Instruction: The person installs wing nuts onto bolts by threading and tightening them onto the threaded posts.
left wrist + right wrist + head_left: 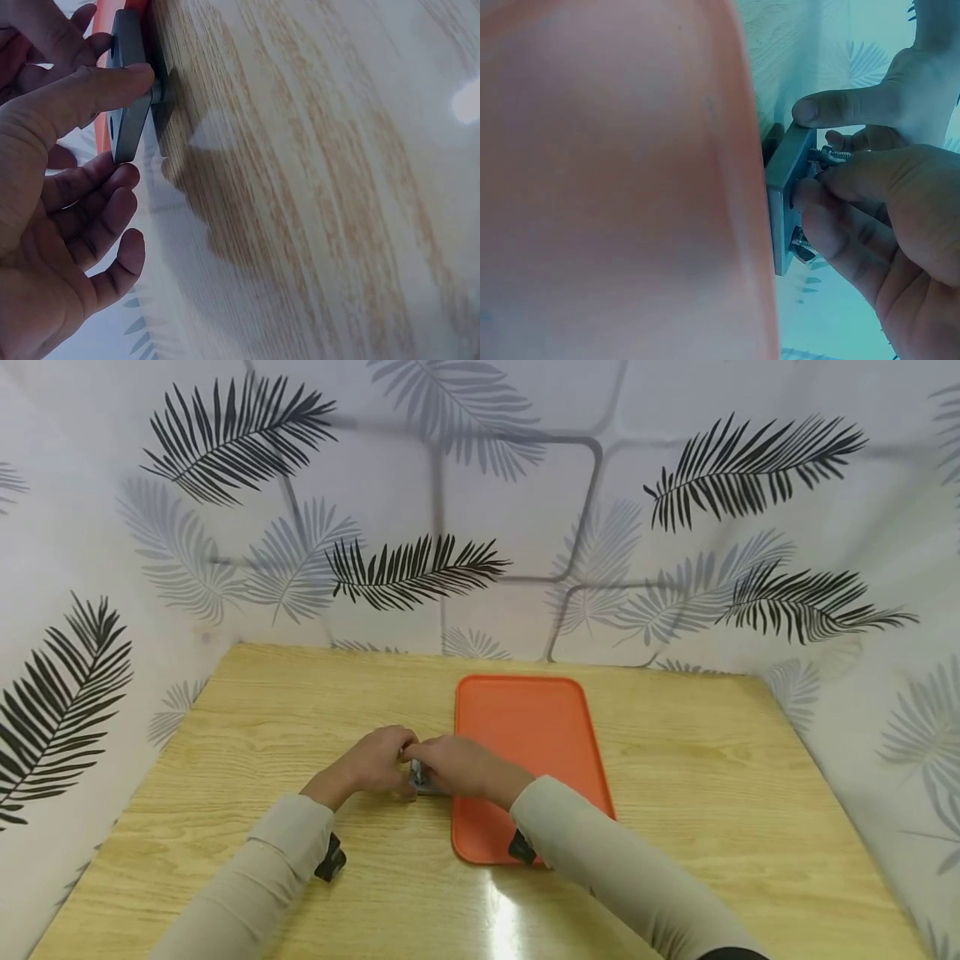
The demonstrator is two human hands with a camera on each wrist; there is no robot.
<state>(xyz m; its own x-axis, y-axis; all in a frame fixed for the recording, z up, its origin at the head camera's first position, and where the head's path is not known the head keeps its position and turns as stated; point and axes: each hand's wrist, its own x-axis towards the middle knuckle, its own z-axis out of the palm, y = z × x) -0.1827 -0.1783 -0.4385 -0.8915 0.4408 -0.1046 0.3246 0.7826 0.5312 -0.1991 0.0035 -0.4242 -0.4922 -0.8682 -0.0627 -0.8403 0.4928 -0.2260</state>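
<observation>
A small grey metal plate (780,202) stands just off the left edge of an orange tray (525,727), with holes in its face. Two threaded bolts show on it, an upper bolt (829,155) and a lower bolt (803,246). My left hand (380,762) grips the plate, the thumb on one edge and fingertips on another, as the left wrist view shows. From the right, my right hand (461,766) pinches at the plate's bolted face beside the upper bolt. Its fingertips hide most of what they hold.
The wood-grain table (705,793) spreads around the tray. Patterned cloth (495,527) with feather prints hangs behind and at both sides. Dark wrist devices (330,858) sit under the sleeves.
</observation>
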